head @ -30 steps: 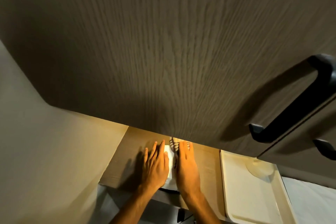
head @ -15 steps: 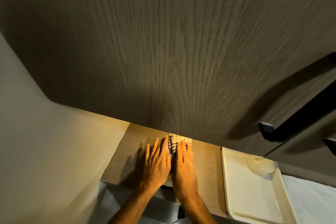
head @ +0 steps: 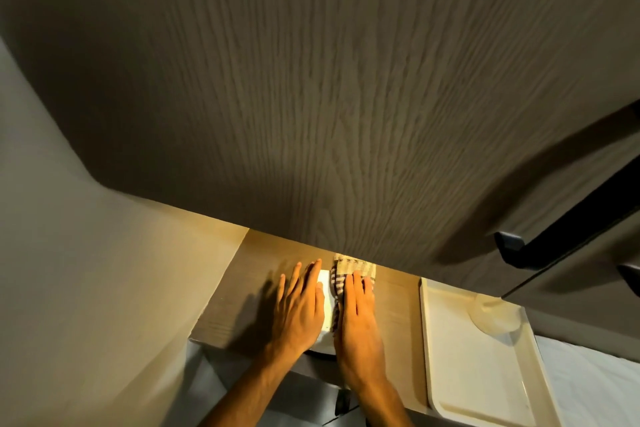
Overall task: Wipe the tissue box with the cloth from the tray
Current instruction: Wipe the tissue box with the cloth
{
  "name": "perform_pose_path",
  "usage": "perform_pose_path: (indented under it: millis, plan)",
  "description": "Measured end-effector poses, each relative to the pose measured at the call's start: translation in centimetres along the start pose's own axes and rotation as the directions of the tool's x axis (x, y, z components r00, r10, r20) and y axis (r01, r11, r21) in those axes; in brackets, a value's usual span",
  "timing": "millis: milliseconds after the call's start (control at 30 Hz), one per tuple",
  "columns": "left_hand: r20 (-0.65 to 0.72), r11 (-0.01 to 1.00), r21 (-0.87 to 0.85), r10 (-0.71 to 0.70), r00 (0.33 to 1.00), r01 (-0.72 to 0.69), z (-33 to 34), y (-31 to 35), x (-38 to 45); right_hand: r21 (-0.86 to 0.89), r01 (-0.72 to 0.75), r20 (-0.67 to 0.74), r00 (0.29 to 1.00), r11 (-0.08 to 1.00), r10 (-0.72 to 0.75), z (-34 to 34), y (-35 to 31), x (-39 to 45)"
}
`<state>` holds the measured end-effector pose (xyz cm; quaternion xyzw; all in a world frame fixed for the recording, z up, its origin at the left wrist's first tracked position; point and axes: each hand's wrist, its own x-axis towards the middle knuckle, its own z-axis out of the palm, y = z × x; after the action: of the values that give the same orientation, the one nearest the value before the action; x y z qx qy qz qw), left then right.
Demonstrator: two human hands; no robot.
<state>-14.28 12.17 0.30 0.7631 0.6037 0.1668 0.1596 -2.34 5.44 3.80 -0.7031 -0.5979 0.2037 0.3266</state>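
Right hand point(head: 358, 317) flat, pressing the striped woven cloth point(head: 349, 270) onto the white rectangular tissue box point(head: 325, 291), left hand point(head: 298, 308) open beside it bracing, so the box could skid if that slips.

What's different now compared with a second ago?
The right hand has pushed the checked cloth further along the white tissue box, so more cloth shows beyond the fingertips. The left hand stays flat on the box; the tray is unmoved.

**A furnished room, likely a home or hotel**

Dark wood-grain cabinet doors point(head: 346, 97) with black bar handles point(head: 554, 239) hang over a warmly lit wooden bench point(head: 398, 302). A cream tray point(head: 464, 374) lies at right, pale wall point(head: 86, 288) at left.
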Motion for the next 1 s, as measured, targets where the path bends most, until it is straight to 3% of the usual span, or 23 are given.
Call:
perform_pose_path:
  millis: [67,133,267,433,500,600,767,833,900,1000]
  plan:
    - [-0.002,1.0,-0.009,0.008,1.0,-0.008,-0.1,0.0,-0.1,-0.132,0.102,0.031,0.995,0.986,-0.099,-0.4,0.0,1.8]
    - [-0.008,1.0,-0.026,0.009,1.0,-0.009,-0.2,0.2,-0.1,-0.147,0.095,0.067,0.994,0.985,-0.086,-1.2,-0.4,4.1]
    - [-0.025,0.998,-0.064,0.01,1.0,-0.012,-0.4,0.5,0.1,-0.045,-0.041,-0.002,0.999,0.998,0.041,-2.4,-0.3,4.9]
    - [-0.052,0.998,-0.044,0.037,0.998,-0.04,-0.4,0.3,-0.2,0.121,-0.042,-0.021,0.999,0.992,0.045,0.0,0.7,-0.4]
    - [-0.058,0.998,-0.026,0.056,0.997,-0.058,-0.4,0.4,-0.1,0.038,-0.036,0.046,0.998,0.999,0.034,0.0,0.8,0.1]
    - [-0.034,0.998,-0.022,0.066,0.997,-0.067,-0.3,0.5,0.1,-0.203,0.121,0.105,0.989,0.972,-0.101,-1.0,0.3,2.9]
    - [-0.038,0.997,-0.01,0.076,0.996,-0.077,-0.5,0.7,0.3,0.043,0.027,-0.027,0.999,0.999,-0.026,-2.0,-0.3,3.9]
    - [-0.026,0.997,0.016,0.081,0.996,-0.081,-0.5,0.6,0.2,0.008,0.075,-0.09,0.993,0.997,-0.074,-1.1,-0.1,2.1]
    - [-0.001,0.993,0.065,0.095,0.996,-0.094,-0.4,0.4,0.2,-0.023,0.053,-0.014,0.998,0.998,-0.053,0.2,0.4,0.5]
    - [0.047,0.985,0.123,0.118,0.992,-0.123,-0.3,0.4,0.3,-0.327,0.137,0.053,0.99,0.935,-0.127,0.6,1.0,1.1]
